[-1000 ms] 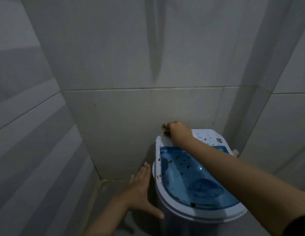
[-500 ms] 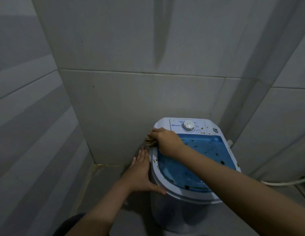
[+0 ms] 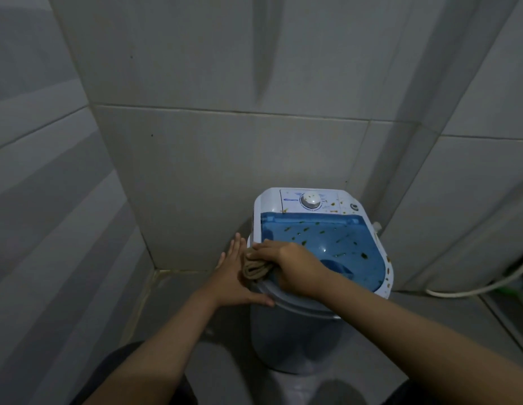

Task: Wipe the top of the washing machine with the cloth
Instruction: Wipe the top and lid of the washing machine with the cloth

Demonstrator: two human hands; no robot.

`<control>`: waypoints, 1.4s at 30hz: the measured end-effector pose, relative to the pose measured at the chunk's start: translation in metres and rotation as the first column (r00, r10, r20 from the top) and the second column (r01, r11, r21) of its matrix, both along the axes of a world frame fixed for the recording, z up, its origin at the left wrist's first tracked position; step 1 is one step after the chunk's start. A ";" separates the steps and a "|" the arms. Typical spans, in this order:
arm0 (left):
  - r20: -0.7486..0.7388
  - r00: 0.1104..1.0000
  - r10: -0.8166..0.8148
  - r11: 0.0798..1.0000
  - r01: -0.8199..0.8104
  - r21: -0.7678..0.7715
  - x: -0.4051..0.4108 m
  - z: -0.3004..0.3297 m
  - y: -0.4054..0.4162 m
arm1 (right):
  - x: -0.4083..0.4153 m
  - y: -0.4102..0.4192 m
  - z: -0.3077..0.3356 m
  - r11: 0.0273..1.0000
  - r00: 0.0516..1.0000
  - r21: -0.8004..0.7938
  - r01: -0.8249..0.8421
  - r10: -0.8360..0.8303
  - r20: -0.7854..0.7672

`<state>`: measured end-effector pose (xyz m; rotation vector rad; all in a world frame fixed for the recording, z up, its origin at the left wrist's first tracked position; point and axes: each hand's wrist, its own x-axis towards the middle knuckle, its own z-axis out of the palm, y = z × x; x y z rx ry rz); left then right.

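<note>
Three grey tiled walls are seen enclosing a small washing machine (image 3: 295, 331) set in a dim corner, its blue lid (image 3: 339, 244) and white control panel (image 3: 310, 201) flecked with debris. Since the earlier frame, the right hand (image 3: 289, 267) has been drawn to the lid's near-left edge, fingers closed on a bunched tan cloth (image 3: 256, 267). The left hand (image 3: 235, 276) is pressed flat, fingers together, against the machine's left side. Part of the cloth is hidden under the hand.
</note>
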<state>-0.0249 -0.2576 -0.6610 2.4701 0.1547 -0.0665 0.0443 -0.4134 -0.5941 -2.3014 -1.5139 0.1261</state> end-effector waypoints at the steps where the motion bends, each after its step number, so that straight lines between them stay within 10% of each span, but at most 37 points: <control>1: -0.012 1.000 -0.003 1.000 0.003 0.005 0.000 0.001 0.000 | -0.003 -0.005 -0.001 1.000 1.000 0.005 -0.003 0.003 -0.001; 22: 0.050 0.996 -0.078 0.993 0.073 0.092 0.006 0.002 0.001 | 0.015 -0.086 0.042 0.984 0.984 -0.177 0.031 -0.061 -0.165; 31: 0.040 0.994 -0.100 0.991 0.096 0.098 0.009 0.003 0.000 | 0.100 0.022 0.038 0.922 0.931 0.131 0.364 -0.357 -0.071; 42: 0.005 0.998 -0.070 0.991 0.069 0.111 0.008 0.006 -0.004 | 0.138 0.055 0.014 0.919 0.911 -0.116 0.377 -0.345 0.226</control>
